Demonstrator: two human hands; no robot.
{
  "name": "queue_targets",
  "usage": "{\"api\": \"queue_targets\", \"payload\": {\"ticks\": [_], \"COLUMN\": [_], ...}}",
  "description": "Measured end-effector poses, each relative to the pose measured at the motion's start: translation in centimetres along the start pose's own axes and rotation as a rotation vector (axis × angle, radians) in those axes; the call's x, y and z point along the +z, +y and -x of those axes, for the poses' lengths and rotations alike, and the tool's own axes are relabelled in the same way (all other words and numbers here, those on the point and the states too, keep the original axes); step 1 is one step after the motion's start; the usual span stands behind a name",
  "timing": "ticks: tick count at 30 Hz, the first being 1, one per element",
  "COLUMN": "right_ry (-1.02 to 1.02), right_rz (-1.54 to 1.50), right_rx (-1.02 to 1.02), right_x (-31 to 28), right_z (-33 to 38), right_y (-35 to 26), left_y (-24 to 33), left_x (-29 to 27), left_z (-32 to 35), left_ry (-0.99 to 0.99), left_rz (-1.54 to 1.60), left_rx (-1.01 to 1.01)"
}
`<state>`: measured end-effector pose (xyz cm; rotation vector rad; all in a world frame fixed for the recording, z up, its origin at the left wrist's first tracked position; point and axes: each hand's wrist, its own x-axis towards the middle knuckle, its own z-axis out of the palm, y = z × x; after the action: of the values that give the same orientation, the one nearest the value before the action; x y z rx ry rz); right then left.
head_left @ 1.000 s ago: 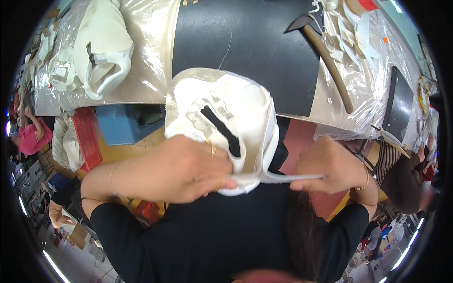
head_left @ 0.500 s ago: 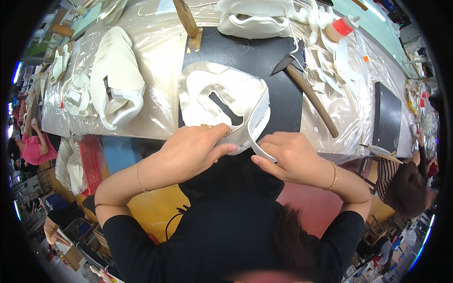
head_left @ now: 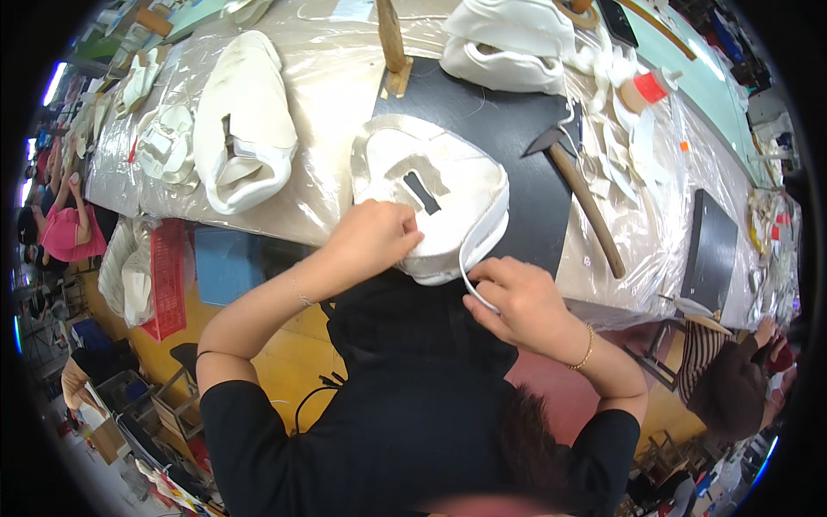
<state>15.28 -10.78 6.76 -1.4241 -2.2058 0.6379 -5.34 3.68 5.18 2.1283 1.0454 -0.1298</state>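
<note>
A white shoe upper (head_left: 465,194) lies on the black mat in front of me, with a dark slot-shaped opening in its middle. My left hand (head_left: 376,234) is closed at the upper's near left edge, thumb and fingers bent together; what sits between the fingertips is partly hidden. A narrow white strip (head_left: 469,250) runs along the upper's right side and curves off its near end. The strip's loose end is pinched in my right hand (head_left: 519,297), just off the table's front edge.
On the black mat (head_left: 534,202) lies a wooden-handled hammer (head_left: 588,202). A wooden post (head_left: 391,39) stands behind. Finished-looking white uppers (head_left: 245,121) rest at left and more (head_left: 504,65) at the back. Cut white pieces and a red-banded bottle (head_left: 646,89) are at right, near a dark slab (head_left: 711,250).
My left hand has come up and left onto the upper's near side. The right hand has shifted slightly down and right, still pinching the strip. The whole view has tilted a little.
</note>
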Motion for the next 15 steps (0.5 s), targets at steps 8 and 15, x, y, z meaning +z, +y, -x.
{"api": "queue_targets", "payload": {"ticks": [8, 15], "right_ry": [0.043, -0.024], "right_rz": [-0.005, 0.071], "right_rx": [-0.075, -0.121], "right_x": [0.8, 1.1], "right_z": [-1.5, -2.0], "right_y": [-0.3, -0.8], "left_y": [1.4, 3.5], "left_x": [0.3, -2.8], "left_z": [1.3, 0.2], "left_ry": [0.02, -0.344], "left_rz": [-0.228, -0.055], "left_rx": [0.281, 0.232]}}
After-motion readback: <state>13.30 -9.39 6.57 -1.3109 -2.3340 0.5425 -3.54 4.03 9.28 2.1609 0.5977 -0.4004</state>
